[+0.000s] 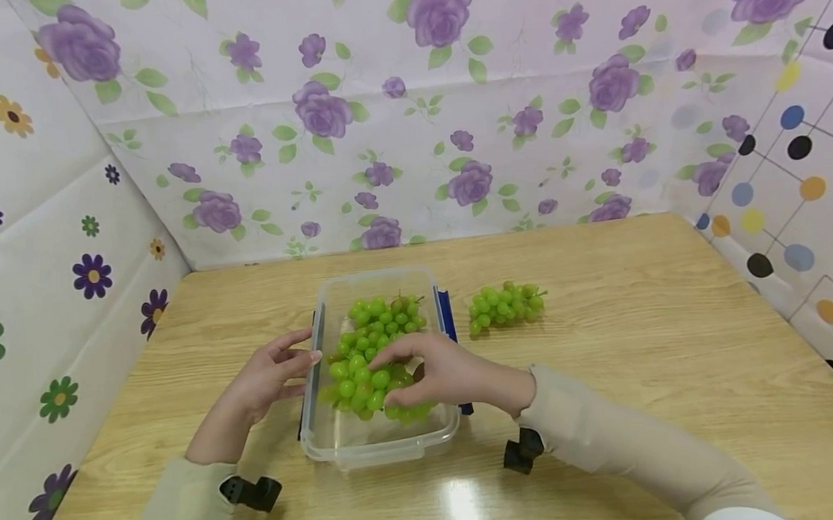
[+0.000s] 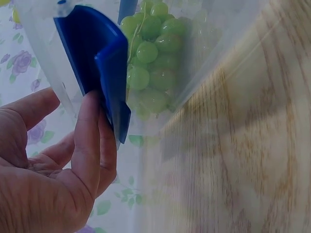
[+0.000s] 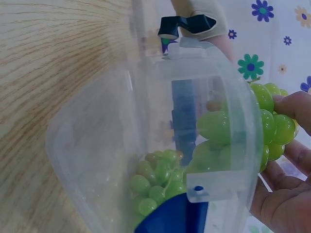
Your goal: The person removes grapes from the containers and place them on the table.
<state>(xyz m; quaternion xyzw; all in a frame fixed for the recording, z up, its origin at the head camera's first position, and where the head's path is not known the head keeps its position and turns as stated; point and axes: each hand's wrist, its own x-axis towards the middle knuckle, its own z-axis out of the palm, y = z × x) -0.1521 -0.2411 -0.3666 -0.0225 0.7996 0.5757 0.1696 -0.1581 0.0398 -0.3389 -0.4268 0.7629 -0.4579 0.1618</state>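
A clear plastic container (image 1: 381, 451) with blue side latches (image 2: 109, 68) stands lidless on the table. Inside lies a bunch of green grapes (image 1: 389, 313), seen through the wall in both wrist views. My right hand (image 1: 441, 370) holds another bunch of green grapes (image 3: 274, 121) between thumb and fingers, at rim height over the front part of the container. My left hand (image 1: 273, 376) is at the container's left side, its fingers (image 2: 86, 141) loosely extended against the blue latch there. Part of the held bunch is hidden behind the right hand in the head view.
A third bunch of green grapes (image 1: 507, 305) lies on the wooden table (image 1: 644, 357), right of the container. Flower-patterned cloth (image 1: 380, 135) hangs behind the table, with more patterned cloth along both sides.
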